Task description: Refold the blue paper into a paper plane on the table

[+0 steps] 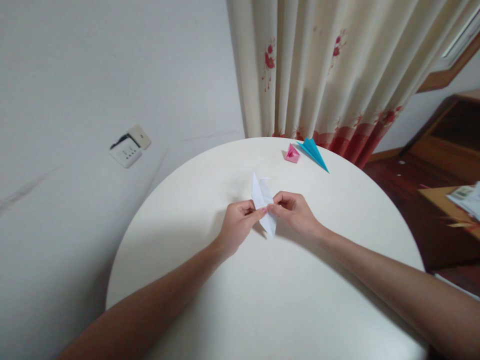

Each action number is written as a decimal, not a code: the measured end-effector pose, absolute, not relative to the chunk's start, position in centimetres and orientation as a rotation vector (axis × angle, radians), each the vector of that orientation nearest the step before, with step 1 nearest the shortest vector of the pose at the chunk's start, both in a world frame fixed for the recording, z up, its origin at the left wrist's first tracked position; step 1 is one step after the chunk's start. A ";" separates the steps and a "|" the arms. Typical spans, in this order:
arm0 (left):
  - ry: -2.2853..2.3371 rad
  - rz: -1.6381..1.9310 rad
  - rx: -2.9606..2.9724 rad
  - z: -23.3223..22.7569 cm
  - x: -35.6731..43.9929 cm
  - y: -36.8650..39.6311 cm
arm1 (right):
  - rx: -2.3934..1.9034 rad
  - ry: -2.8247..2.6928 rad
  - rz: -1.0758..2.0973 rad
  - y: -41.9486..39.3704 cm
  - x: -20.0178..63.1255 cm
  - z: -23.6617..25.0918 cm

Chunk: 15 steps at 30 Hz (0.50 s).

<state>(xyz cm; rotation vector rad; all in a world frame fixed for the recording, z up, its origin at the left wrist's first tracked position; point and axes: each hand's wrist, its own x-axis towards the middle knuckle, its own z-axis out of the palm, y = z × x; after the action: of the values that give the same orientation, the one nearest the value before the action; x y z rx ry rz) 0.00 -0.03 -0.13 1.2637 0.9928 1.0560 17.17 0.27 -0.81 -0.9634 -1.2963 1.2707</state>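
A piece of folded white paper [262, 193], narrow and pointed at its far and near ends, is held just above the round white table [210, 310]. My left hand [240, 222] pinches its left side, thumb on top. From the other side my right hand [294, 211] grips it as well, and the two thumbs nearly meet at the middle of the paper. Fingers under the sheet are partly hidden. Near the table's far edge lie a small pink folded paper piece [292, 154] and a blue paper plane [314, 154].
A wall with a socket plate [127, 151] borders the table on the left. Behind it hangs a cream curtain [300, 75] with red flowers. At the right, papers [467, 200] lie on a low wooden surface above a dark red floor.
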 end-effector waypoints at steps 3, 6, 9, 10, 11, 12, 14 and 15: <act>1.012 1.036 1.286 0.0 0.0 0.1 | -0.967 -1.330 1.253 0.4 17.2 -1.0; 1.048 1.026 1.332 -0.1 -0.1 0.3 | -0.982 -1.321 1.226 0.5 17.3 -1.0; 1.059 1.021 1.367 -0.1 -0.2 0.5 | -1.000 -1.285 1.235 0.6 17.4 -1.0; 1.066 1.026 1.374 -0.2 -0.3 0.5 | -1.005 -1.279 1.240 0.6 17.5 -1.0; 1.074 1.032 1.375 -0.2 -0.3 0.6 | -1.008 -1.277 1.244 0.6 17.5 -0.9; 1.082 1.042 1.370 -0.2 -0.3 0.7 | -1.012 -1.277 1.246 0.6 17.6 -0.9; 1.093 1.067 1.342 -0.3 -0.4 0.8 | -1.023 -1.283 1.246 0.5 17.7 -0.8; 1.094 1.079 1.325 -0.3 -0.4 0.8 | -1.030 -1.288 1.243 0.5 17.7 -0.7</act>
<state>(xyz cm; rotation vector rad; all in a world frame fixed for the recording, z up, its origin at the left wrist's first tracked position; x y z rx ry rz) -0.44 0.83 -0.28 1.3252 1.0938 1.0788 17.69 0.53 -0.73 -1.0302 -1.2880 1.2428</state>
